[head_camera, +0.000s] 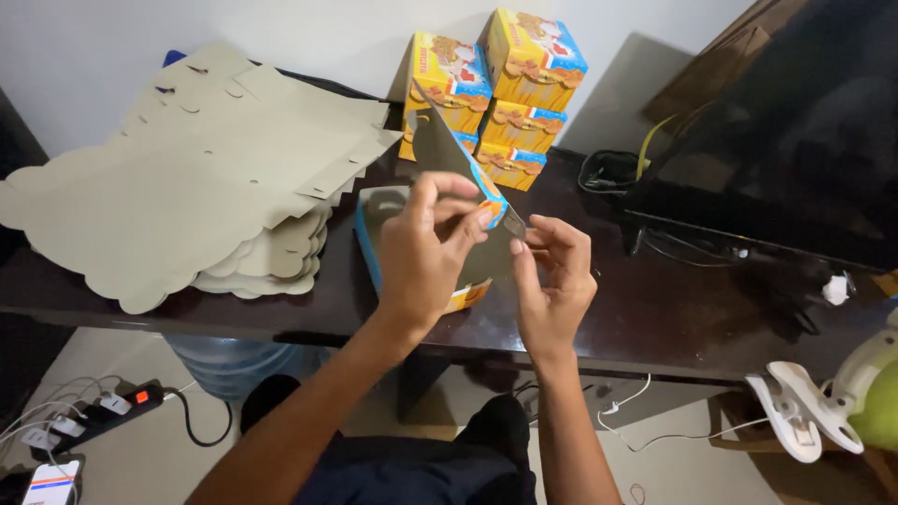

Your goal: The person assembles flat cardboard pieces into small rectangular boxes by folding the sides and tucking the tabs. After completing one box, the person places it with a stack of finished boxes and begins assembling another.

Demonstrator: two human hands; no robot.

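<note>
Head view: left hand (423, 252) and right hand (552, 276) are pinching a half-folded blue-and-yellow printed cardboard box (468, 210) at centre frame, finished boxes (496, 93) stacked above, flat grey blanks (178, 178) waiting upper left.

A dark, glossy wooden table (673, 327) runs across the view, its far edge against a plain white wall (309, 37). At the table's right end stands a large black screen (795, 140), with black cables (608, 168) coiled near its left corner. Below the front edge lies a pale tiled floor (122, 468). A black power strip (103, 411) with white plugs rests there on the left, near a clear water jug (229, 360) under the table. Light is dim and even.
</note>
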